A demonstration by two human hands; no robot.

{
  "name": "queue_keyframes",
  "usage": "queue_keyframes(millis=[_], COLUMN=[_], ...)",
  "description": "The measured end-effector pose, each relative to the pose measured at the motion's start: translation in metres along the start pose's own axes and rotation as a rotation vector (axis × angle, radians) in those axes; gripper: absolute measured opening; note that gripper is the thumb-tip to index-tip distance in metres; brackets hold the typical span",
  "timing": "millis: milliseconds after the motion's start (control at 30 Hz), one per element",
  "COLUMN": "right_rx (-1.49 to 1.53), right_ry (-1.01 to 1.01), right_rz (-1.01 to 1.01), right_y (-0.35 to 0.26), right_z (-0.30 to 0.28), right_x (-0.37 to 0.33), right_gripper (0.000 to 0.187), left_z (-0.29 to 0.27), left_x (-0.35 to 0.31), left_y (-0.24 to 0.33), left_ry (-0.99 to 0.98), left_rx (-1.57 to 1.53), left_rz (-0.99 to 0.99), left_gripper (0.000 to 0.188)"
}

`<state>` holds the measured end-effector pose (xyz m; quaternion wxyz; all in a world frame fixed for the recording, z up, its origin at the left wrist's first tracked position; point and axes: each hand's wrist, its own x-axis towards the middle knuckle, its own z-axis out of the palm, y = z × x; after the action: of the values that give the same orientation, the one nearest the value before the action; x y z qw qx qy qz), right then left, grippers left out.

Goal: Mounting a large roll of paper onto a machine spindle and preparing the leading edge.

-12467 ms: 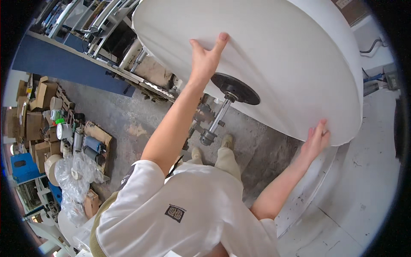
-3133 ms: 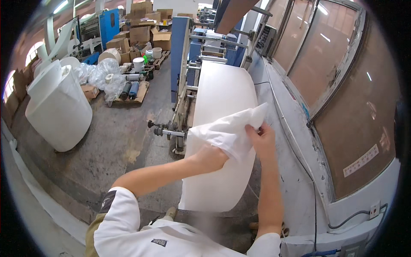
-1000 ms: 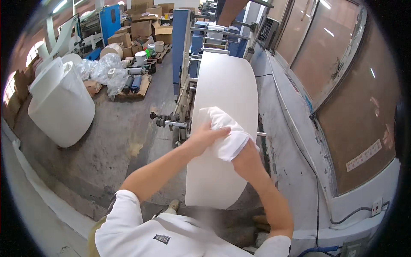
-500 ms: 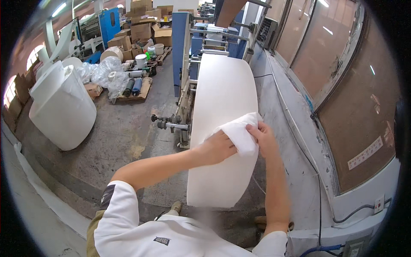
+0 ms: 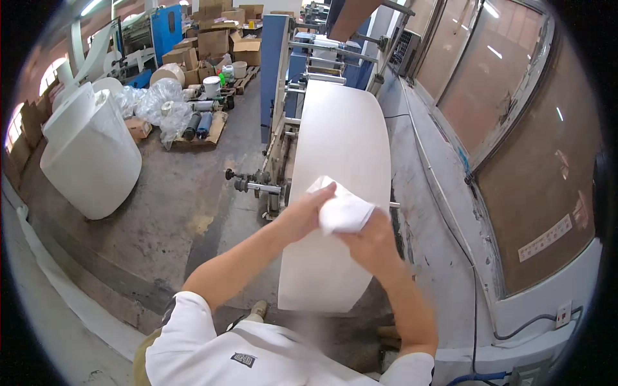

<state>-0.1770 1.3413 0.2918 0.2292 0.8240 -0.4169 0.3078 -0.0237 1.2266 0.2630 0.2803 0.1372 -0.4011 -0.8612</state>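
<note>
A folded white sheet (image 5: pixel 346 212), either paper or thin cloth, is between my two hands above a large white paper roll (image 5: pixel 341 138). My left hand (image 5: pixel 301 215) grips its left side, with the thumb on top and the fingers mostly hidden. On the other side, my right hand (image 5: pixel 374 243) is closed around the sheet's lower right part; its fingers are somewhat blurred. The roll sits on a machine in front of me, its broad curved face running from the machine's rollers toward my feet.
A blue machine frame (image 5: pixel 275 77) with metal rollers stands ahead. A metal shaft with a knob (image 5: pixel 257 186) juts out left of the roll. Another big white roll (image 5: pixel 96 161) stands on the floor at left. Cardboard boxes (image 5: pixel 212 42) fill the back; a windowed wall (image 5: pixel 444 225) runs along the right.
The white sheet has been folded smaller and shifted slightly left and toward me. My left hand moved to its left edge, and my right hand dropped lower, under its right side.
</note>
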Motion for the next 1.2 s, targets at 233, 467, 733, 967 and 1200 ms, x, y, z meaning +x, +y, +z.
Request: queue_keyframes(millis=[233, 467, 733, 967, 1200], right_rx=[0.027, 0.107, -0.005, 0.789, 1.0], right_ry=[-0.207, -0.085, -0.233, 0.341, 0.102], right_rz=[0.17, 0.293, 0.291, 1.142, 1.131], right_y=[-0.026, 0.006, 0.043, 0.053, 0.072], right_z=[0.03, 0.055, 0.055, 0.007, -0.029], right_x=[-0.051, -0.051, -0.043, -0.039, 0.019], right_gripper=[0.03, 0.04, 0.036, 0.036, 0.036], left_z=[-0.011, -0.007, 0.003, 0.038, 0.041], left_x=[0.026, 0.05, 0.075, 0.044, 0.028], left_y=[-0.005, 0.012, 0.035, 0.035, 0.023], left_ry=[0.145, 0.173, 0.193, -0.023, -0.348], left_rx=[0.309, 0.581, 0.785, 1.618, 1.534], left_rz=[0.095, 0.25, 0.6, 0.72, 0.806], left_gripper=[0.043, 0.043, 0.032, 0.024, 0.039])
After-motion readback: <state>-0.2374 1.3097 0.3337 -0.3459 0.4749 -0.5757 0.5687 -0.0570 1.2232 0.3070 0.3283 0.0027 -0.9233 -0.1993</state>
